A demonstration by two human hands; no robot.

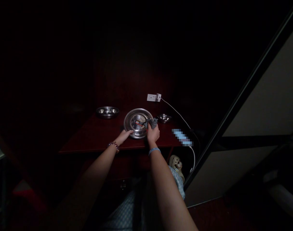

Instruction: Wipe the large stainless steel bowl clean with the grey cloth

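A round steel plate (134, 120) lies on the dark red table (93, 136). My left hand (123, 136) rests on the plate's near left rim with its fingers stretched flat. My right hand (153, 133) is closed on a small grey cloth (152, 122) that touches the plate's right side. A beaded bracelet sits on my left wrist and a light blue band on my right.
A steel bowl (107, 111) stands at the back left, a smaller steel bowl (164, 118) at the right. A white socket with a charger (154, 97) is on the wall; its cable (177, 114) runs to a device (182, 138) at the table's right edge. The room is dark.
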